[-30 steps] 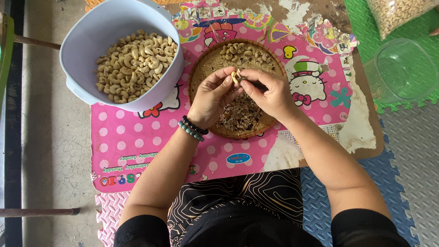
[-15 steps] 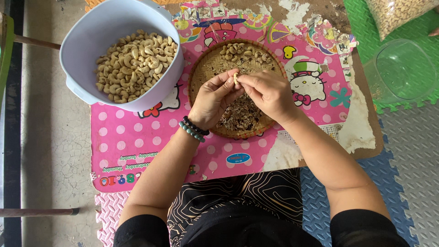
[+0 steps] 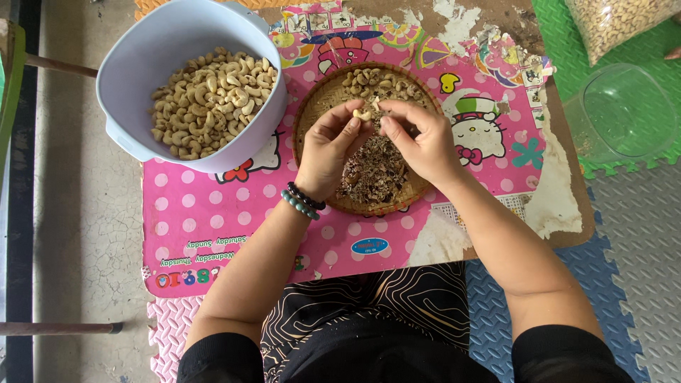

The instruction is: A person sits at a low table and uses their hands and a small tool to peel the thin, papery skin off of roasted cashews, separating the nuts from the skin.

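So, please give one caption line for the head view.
Left hand pinches a cashew beside right hand, above a woven tray.

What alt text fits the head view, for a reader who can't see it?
Two hands, left hand and right hand, pinch a pale cashew over a round woven tray holding nuts and dark skins. A lavender bowl of peeled cashews sits left of the tray on a pink dotted table.

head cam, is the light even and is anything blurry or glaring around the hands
Head view: soft, even daylight, only faint shadows under the bowl and hands; left hand, right hand and the cashew between them are sharp; mild glare on the clear tub; no obvious distortion.
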